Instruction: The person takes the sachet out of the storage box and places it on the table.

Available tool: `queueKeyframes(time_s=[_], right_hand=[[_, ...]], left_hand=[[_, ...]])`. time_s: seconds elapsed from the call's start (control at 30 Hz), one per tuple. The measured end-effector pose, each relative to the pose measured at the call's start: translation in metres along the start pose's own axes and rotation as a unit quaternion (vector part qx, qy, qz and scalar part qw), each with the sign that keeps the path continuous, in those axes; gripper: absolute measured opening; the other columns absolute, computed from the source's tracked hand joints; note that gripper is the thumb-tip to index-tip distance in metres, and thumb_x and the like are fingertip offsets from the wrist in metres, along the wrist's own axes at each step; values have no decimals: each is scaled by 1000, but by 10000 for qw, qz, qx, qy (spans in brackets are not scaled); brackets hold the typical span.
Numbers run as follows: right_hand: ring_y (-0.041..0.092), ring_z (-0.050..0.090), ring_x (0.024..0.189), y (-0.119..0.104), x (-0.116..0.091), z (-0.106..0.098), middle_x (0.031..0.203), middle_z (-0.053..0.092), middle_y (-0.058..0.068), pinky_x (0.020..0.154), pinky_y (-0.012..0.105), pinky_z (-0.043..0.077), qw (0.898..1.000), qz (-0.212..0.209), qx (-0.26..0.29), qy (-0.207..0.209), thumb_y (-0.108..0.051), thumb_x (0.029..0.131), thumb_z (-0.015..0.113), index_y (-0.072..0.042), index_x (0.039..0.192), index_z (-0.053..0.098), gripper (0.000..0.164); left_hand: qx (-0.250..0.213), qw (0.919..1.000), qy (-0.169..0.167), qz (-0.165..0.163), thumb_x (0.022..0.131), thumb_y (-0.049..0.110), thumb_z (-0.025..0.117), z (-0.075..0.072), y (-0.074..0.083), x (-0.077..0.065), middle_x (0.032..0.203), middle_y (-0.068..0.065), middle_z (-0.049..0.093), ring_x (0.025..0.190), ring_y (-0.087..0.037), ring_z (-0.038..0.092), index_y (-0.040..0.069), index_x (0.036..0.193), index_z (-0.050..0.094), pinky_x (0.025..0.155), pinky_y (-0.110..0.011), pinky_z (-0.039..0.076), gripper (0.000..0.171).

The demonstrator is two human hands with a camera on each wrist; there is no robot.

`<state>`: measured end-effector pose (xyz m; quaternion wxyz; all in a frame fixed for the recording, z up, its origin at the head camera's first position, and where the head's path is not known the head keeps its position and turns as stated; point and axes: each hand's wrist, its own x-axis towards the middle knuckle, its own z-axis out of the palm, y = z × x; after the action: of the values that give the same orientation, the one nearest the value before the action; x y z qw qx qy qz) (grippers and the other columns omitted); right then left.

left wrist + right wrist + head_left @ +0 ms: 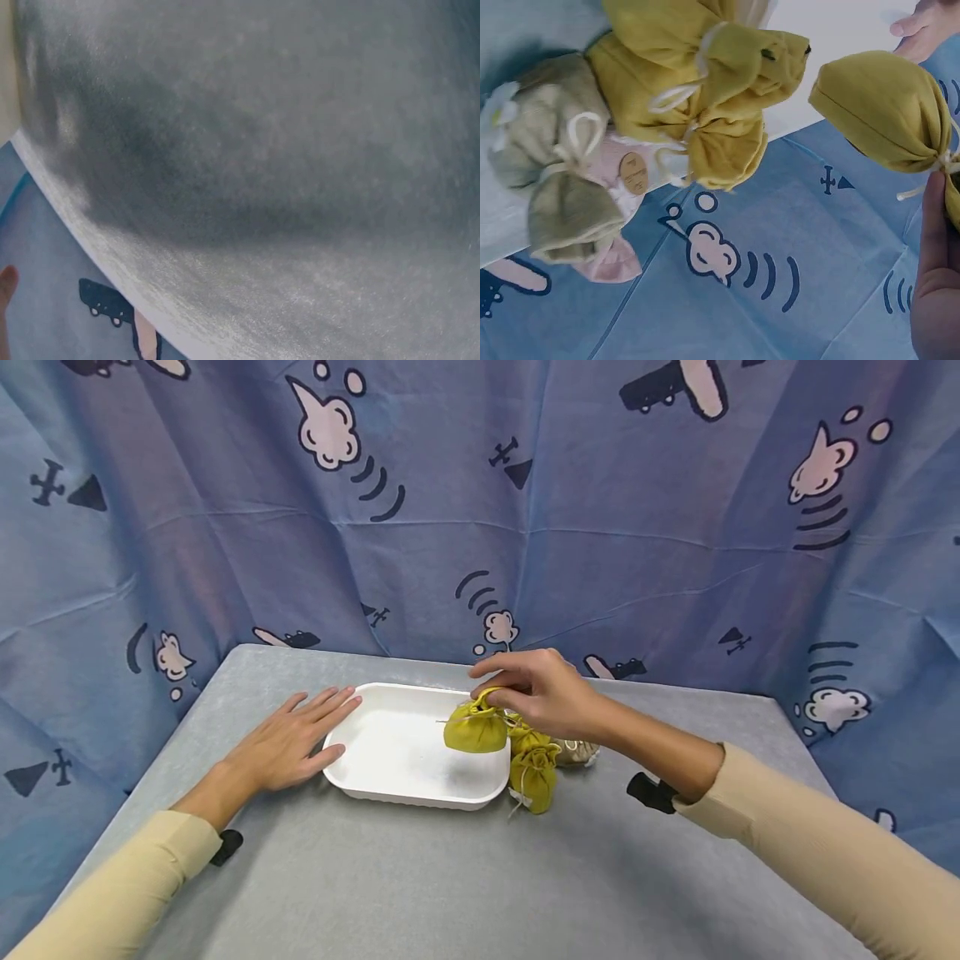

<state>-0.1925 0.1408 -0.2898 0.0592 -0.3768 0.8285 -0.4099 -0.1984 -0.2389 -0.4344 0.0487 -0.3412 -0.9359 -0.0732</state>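
Note:
My right hand (551, 693) pinches a yellow-green drawstring pouch (475, 729) by its gathered neck. The pouch hangs over the right end of a white tray (405, 752); in the right wrist view the held pouch (885, 109) shows its white cord. My left hand (288, 743) rests at the tray's left end with its fingers stretched out and the tips at the rim. Just right of the tray lie other yellow-green pouches (532, 781) and a beige one (576, 752). The right wrist view also shows a pink pouch (619, 161), partly hidden behind the beige pouch (559, 127).
The grey table (420, 885) carries the tray and the pouches. A blue curtain (450, 510) with printed airplanes and clouds hangs behind it and at both sides. In the left wrist view there is mostly shaded table surface (262, 150), with its edge at lower left.

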Motion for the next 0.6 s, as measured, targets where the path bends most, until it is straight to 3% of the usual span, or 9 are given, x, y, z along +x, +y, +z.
queueKeyframes(time_s=[0.13, 0.4, 0.6], right_hand=[[15, 73, 93, -1, -14, -4, 103, 76, 8, 63, 24, 50, 9997, 14, 110, 226, 6, 91, 66, 0, 122, 67, 31], [17, 73, 95, -1, -35, -8, 102, 76, 9, 75, 25, 58, 9973, -288, 257, 629, 9, 89, 68, 3, 121, 66, 33], [16, 72, 97, -1, -50, -17, 105, 75, 10, 81, 28, 58, 9965, -152, 355, 743, 11, 88, 67, 2, 122, 65, 36]], left_hand=[[7, 10000, 9, 29, 101, 42, 50, 1, 1, 0, 163, -8, 26, 147, -34, 29, 15, 160, 25, 114, -61, 22, 69], [3, 10000, 10, 21, 102, 43, 49, 0, 2, 0, 163, -8, 26, 147, -34, 29, 15, 160, 25, 114, -61, 22, 69], [-5, 10000, 31, 27, 101, 41, 51, 0, 1, 0, 163, -9, 27, 147, -34, 29, 14, 159, 26, 114, -62, 22, 69]])
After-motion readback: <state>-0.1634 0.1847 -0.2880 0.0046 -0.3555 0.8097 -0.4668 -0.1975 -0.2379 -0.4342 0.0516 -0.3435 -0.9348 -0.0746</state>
